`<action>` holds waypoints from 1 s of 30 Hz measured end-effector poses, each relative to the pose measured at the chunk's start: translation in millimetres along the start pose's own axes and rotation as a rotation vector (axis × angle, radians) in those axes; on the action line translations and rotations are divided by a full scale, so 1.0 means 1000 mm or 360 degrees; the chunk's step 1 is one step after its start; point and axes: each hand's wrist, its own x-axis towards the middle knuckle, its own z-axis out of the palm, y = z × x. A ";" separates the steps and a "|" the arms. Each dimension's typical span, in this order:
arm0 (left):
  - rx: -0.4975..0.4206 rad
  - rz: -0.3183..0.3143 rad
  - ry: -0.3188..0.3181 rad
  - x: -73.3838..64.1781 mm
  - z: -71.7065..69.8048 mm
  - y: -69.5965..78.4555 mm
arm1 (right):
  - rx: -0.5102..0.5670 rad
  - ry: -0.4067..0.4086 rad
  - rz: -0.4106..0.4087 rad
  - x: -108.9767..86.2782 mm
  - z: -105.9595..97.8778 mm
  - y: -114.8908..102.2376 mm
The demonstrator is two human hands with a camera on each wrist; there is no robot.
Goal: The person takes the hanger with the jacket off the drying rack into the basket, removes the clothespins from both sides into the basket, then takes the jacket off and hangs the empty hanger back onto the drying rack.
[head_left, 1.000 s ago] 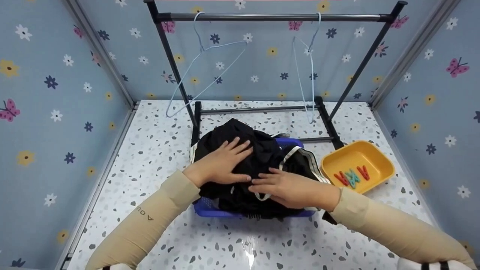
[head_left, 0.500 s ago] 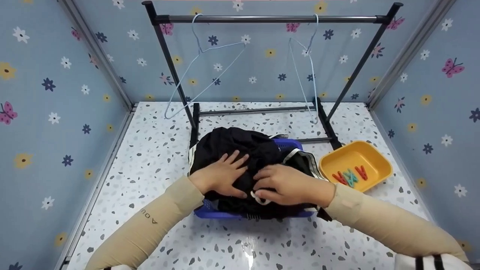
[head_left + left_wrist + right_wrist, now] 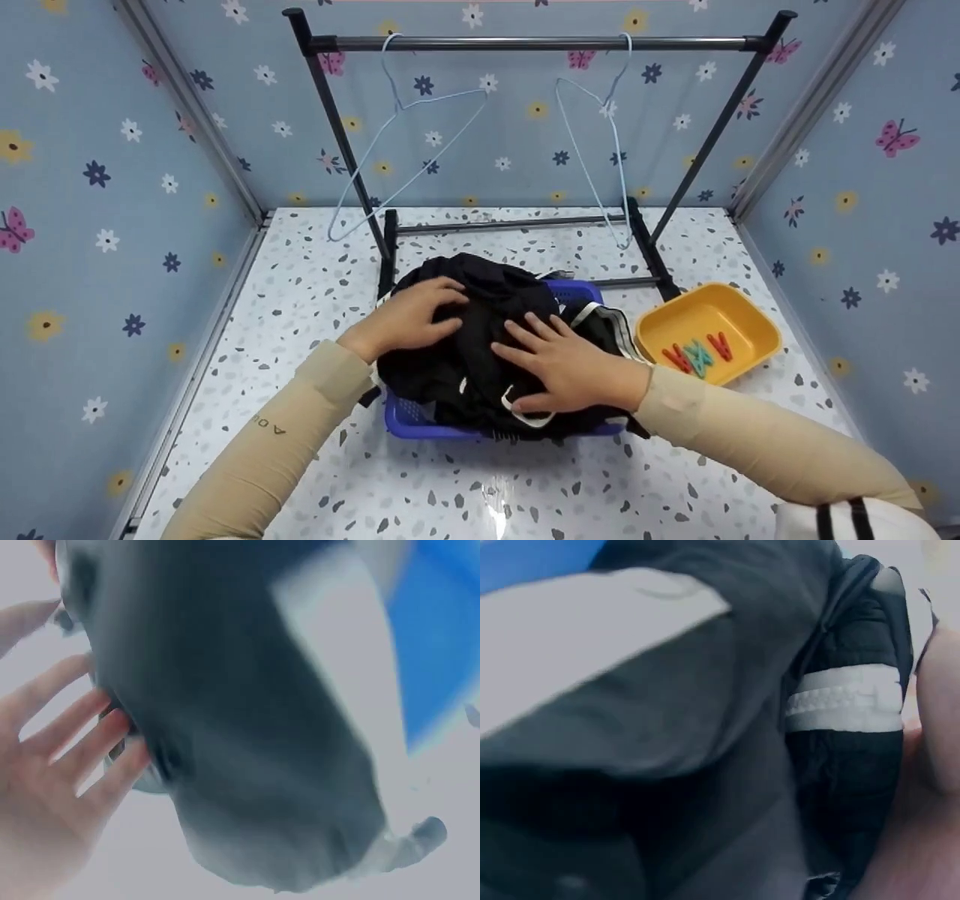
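A heap of black clothes (image 3: 480, 337) with white trim fills a blue basket (image 3: 431, 430) on the speckled floor. My left hand (image 3: 409, 316) lies at the heap's left side. In the left wrist view its fingers (image 3: 101, 739) are straight and spread, tips at the dark cloth (image 3: 217, 705). Spread over the right part of the heap is my right hand (image 3: 574, 369), its thumb by a white loop (image 3: 534, 420). The right wrist view has a white zipper (image 3: 844, 700) on black fabric beside that hand (image 3: 922, 832).
Behind the basket stands a black clothes rack (image 3: 525, 43). Two light blue wire hangers, a left one (image 3: 397, 109) and a right one (image 3: 616, 139), hang from its bar. A yellow tub (image 3: 739, 315) with red and teal clothespins (image 3: 697, 358) sits at the right. Flowered walls (image 3: 135, 225) enclose the floor.
The left hand has moved up and left to the heap's edge. The right hand's fingers curled near the white loop, then spread again. The top of the heap has flattened.
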 end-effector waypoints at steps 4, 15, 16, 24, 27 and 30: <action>-0.0052 -0.0196 0.0280 -0.004 -0.010 -0.023 | 0.0023 -0.0027 0.0004 0.001 0.006 0.003; -0.0573 -0.0687 0.0166 0.005 0.020 -0.154 | 0.0005 -0.0151 0.0043 0.008 0.021 0.006; -0.0607 -0.0722 0.0149 0.006 0.021 -0.155 | 0.0003 -0.0156 0.0039 0.008 0.021 0.006; -0.0732 -0.0807 0.0364 0.015 0.035 -0.167 | -0.0010 -0.0133 0.0030 0.008 0.023 0.006; -0.0711 -0.0795 0.0494 0.017 0.035 -0.169 | -0.0023 -0.0118 0.0027 0.008 0.025 0.007; -0.0721 -0.0851 0.0581 0.012 0.008 -0.113 | -0.0011 -0.0128 0.0038 0.007 0.025 0.008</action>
